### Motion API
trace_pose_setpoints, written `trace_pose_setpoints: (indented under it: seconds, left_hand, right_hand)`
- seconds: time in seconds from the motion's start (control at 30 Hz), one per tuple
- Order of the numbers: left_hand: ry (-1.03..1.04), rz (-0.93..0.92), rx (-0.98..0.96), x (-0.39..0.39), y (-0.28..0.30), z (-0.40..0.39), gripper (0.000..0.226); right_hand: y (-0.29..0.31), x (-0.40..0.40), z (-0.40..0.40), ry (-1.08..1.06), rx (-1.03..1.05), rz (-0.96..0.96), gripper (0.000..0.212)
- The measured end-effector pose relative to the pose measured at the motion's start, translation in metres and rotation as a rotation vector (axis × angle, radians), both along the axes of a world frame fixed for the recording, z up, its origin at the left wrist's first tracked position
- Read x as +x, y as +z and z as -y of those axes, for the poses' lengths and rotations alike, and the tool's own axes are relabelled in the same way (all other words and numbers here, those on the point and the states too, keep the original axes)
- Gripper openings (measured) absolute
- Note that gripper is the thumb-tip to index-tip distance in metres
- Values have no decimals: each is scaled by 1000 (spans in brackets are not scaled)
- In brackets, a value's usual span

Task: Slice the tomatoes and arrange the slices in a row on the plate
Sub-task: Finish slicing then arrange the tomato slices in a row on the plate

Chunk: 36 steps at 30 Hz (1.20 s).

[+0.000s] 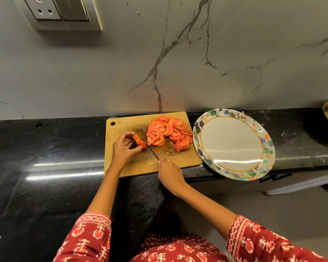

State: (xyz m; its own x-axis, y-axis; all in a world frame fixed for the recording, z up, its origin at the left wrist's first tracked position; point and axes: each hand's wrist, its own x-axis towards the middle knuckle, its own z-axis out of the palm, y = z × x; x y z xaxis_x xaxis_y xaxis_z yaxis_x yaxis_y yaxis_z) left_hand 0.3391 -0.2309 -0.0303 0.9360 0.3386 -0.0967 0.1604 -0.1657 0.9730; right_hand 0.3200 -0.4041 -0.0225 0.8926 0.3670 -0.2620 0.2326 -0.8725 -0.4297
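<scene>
Now, on the cutting board (121, 167), her left hand (123, 148) pinches the tomato end (138, 141); her right hand (169, 174) grips the knife (150, 148). Slices (169, 132) lie heaped at the board's far right, plate (233, 173) beside it.

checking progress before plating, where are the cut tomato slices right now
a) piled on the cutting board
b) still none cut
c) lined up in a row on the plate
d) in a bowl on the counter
a: the tomato slices lie heaped on the cutting board, while the plate beside it holds none; the left hand holds the last tomato piece as the right hand works the knife.
</scene>
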Motion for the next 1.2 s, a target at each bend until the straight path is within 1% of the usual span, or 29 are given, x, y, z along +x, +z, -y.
trace_pose_setpoints:
  seconds: [0.13,0.23,0.4,0.5,0.6,0.67,0.77,0.87,1.0,1.1,1.2]
  left_hand:
    - [-2,-1,12,-1,-1,-1,52]
    - [-1,-5,14,1,1,0,52]
    - [-48,10,109,5,-1,4,52]
    - [20,23,99,1,-2,5,51]
    - [133,10,45,1,-2,-2,51]
    - [154,-3,22,2,-1,-8,52]
    - [49,-25,0,4,-1,-6,48]
    - [-27,-18,35,7,-4,3,49]
    - [-18,6,62,8,-6,7,52]
    - [-28,19,90,6,-8,9,54]
    - [-3,7,72,5,-9,11,60]
  right_hand:
    - [1,0,-6,17,-8,3,33]
    - [3,2,-10,32,-77,37,30]
    - [7,9,-25,18,-108,5,25]
    - [5,6,-23,17,-111,5,27]
    - [-1,-2,-8,42,-150,60,28]
    - [-3,-3,-1,41,-164,79,26]
    - [1,5,-1,-4,-81,63,27]
    - [13,14,-7,-71,48,34,34]
    - [26,23,-16,-67,126,48,38]
    - [29,19,-18,-38,140,28,37]
    - [29,12,-18,-36,123,16,37]
